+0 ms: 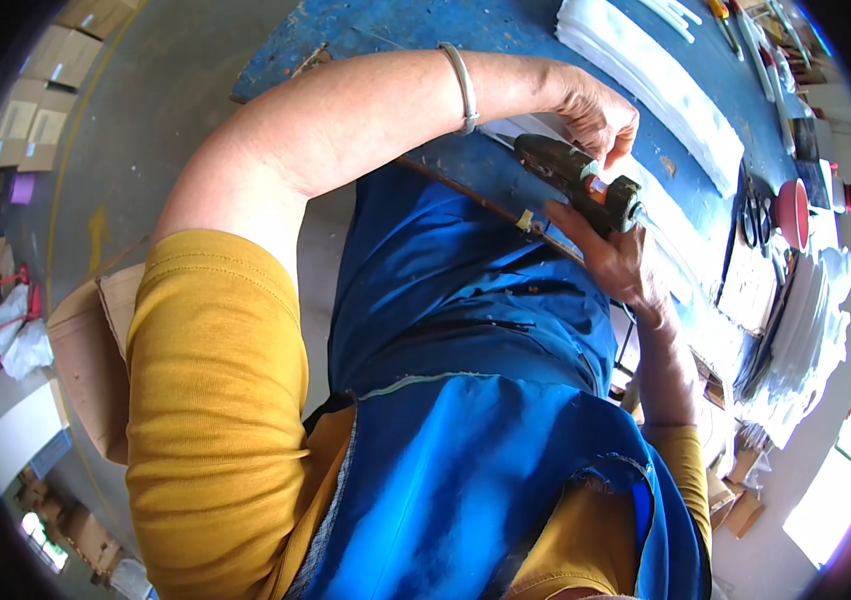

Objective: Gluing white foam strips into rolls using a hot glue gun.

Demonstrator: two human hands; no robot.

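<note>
My right hand (pixel 617 262) grips a dark, grimy hand tool (pixel 573 175) with an orange band, holding it by its thick end above the blue worktable (pixel 465 30). My left hand (pixel 597 112), a metal bangle (pixel 462 88) on its wrist, reaches across my body. Its curled fingertips pinch the tool near the orange band. Right under the tool lies a long white strip (pixel 680 235) on the table. My blue apron and yellow sleeves fill the lower picture.
More long white strips (pixel 660 85) lie across the table. Farther right are scissors (pixel 751 215), a red round object (pixel 793 212) and stacks of white sheets (pixel 805 330). Cardboard boxes (pixel 55 60) stand on the grey floor at left, and an open carton (pixel 95 350) is by my arm.
</note>
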